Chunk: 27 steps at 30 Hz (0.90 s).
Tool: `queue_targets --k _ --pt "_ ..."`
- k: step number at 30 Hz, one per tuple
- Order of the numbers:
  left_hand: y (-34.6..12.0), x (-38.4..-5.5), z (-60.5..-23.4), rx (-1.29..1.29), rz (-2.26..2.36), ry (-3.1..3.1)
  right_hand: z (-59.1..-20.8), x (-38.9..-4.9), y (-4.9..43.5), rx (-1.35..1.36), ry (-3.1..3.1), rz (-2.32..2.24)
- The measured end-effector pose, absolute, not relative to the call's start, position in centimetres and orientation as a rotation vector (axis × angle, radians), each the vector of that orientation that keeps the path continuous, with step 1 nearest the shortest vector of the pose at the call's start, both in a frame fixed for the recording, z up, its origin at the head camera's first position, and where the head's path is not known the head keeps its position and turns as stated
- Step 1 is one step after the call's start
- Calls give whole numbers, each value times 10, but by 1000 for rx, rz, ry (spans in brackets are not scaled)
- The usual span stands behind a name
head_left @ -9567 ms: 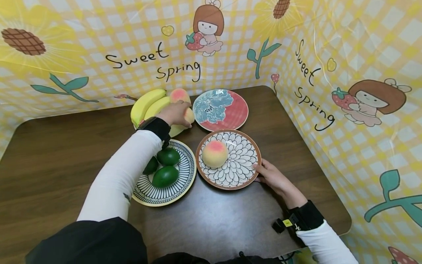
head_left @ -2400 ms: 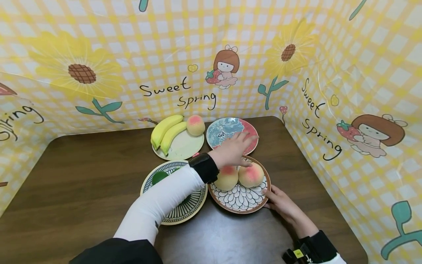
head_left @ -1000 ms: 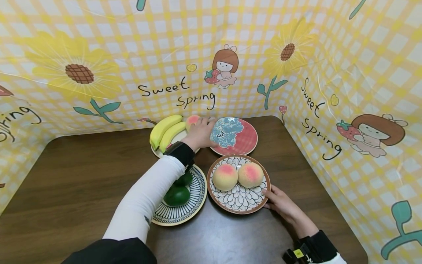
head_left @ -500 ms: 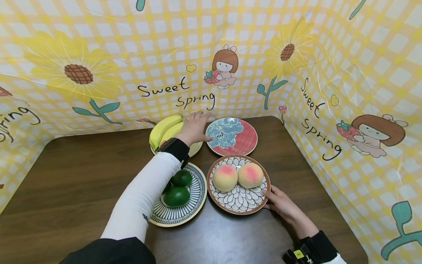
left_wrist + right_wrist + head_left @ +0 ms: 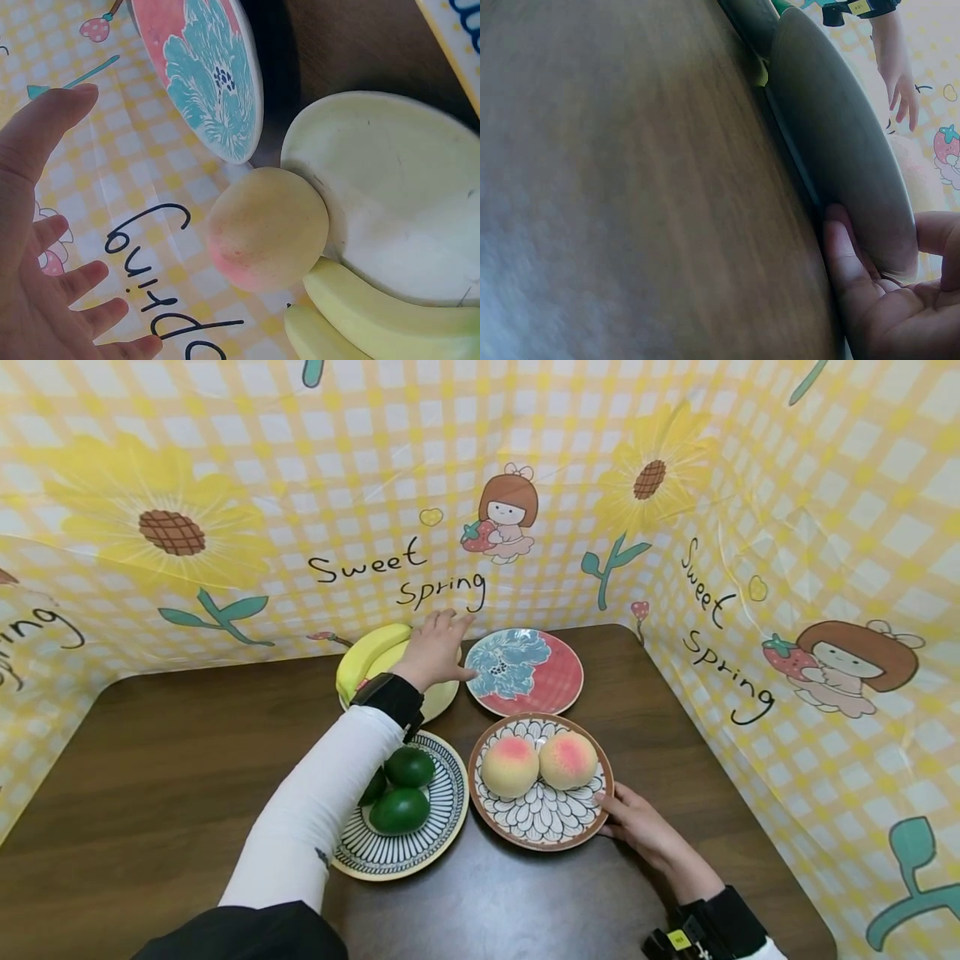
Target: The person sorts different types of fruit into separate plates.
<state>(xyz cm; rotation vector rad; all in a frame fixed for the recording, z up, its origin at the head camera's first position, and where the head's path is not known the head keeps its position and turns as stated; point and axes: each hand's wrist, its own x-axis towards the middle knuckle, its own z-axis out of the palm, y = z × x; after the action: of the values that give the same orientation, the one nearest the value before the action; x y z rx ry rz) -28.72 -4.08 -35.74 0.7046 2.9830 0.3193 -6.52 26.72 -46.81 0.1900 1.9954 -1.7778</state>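
Observation:
My left hand (image 5: 435, 652) is held with fingers spread above the pale plate (image 5: 390, 187) at the back left, holding nothing. In the left wrist view a peach (image 5: 268, 229) sits at that plate's edge beside yellow bananas (image 5: 390, 307), apart from the hand; the hand hides this peach in the head view. My right hand (image 5: 641, 827) pinches the right rim of the brown-rimmed plate (image 5: 551, 818), thumb above and fingers underneath. On this plate lie two peaches side by side, the left peach (image 5: 510, 767) and the right peach (image 5: 568, 760).
A blue-and-yellow-rimmed plate (image 5: 442, 831) with green avocado-like fruits (image 5: 400, 812) stands front left, partly under the left sleeve (image 5: 300, 818). A red plate with a blue flower (image 5: 558, 681) lies at the back. Yellow checked cloth (image 5: 300, 485) walls the back and right of the table (image 5: 165, 777).
Earlier my left hand gripped a peach at the back plate; that peach now lies with the other on the brown-rimmed plate. The left hand has since come back over the pale plate. The right hand stayed.

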Motion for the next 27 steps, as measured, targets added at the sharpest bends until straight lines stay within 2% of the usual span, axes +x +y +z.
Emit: queue_targets --k 16,27 --pt "-50 -297 -362 716 255 2988 -470 -63 266 181 1985 -1798" --pt "-60 -307 -351 724 249 3015 -471 -66 267 155 1979 -1816"
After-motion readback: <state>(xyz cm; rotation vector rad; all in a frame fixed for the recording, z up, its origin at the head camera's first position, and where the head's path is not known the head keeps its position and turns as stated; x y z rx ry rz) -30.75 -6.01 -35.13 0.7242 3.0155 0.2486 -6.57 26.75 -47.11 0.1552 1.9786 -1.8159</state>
